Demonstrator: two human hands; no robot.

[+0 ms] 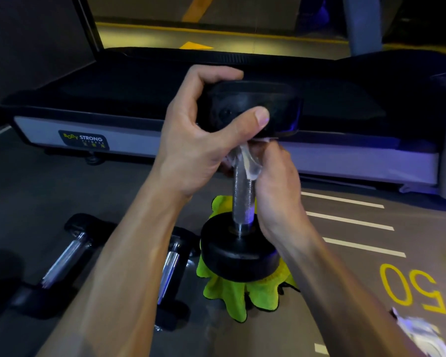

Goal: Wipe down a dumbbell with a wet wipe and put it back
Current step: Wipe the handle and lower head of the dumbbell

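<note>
Forearms: ours fill the lower frame, both reaching up to 1 dumbbell point(242, 191) stood on end.
Dumbbell: we have it upright, long axis vertical, lower head on a yellow-green cloth point(232, 295) spread on the gym floor point(345, 279), in front of the treadmill deck point(345, 155).
Left hand point(204, 135): we curl fingers over the top head and press the thumb on its face, steadying it.
Right hand point(276, 181): we pinch a wet wipe point(250, 163) against the knurled handle point(242, 199), just under the top head; fingers wrapped, not spread.
Key relation: bare handle runs straight down from our right fingers to the lower head, so we judge the next stroke goes downward along that axis.
Nearer hand: the right, already on the handle.
Others: 2 more dumbbells point(62, 261) lie flat on the floor to the left.
Floor marking: a yellow 50 point(412, 287) at right.
Crumpled white packet point(420, 333): lower right corner, contents unclear.
</note>
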